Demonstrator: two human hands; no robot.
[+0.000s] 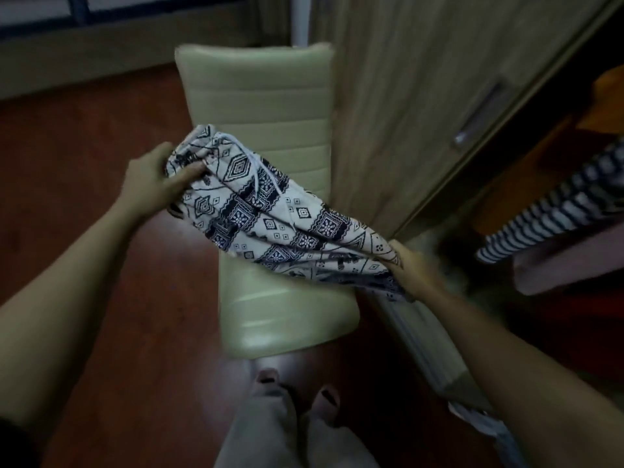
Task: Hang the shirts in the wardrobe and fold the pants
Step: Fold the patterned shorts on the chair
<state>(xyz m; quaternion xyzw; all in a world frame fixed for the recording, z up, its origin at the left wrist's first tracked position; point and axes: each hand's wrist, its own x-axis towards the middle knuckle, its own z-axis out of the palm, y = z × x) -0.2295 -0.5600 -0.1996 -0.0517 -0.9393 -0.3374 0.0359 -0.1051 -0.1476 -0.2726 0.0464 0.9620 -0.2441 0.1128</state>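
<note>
The pants (pixel 270 211), white with a dark geometric print and a white drawstring, were held stretched above the chair (pixel 266 106), slanting from far left to near right. The waistband end was gripped by the left hand (pixel 153 182), fingers closed on the cloth. The other end was gathered in the closed right hand (pixel 410 268). The chair was set on the wooden floor (pixel 84 157), just left of the wardrobe door (pixel 422 96). A striped garment (pixel 557 204) was seen at the right, inside the wardrobe
</note>
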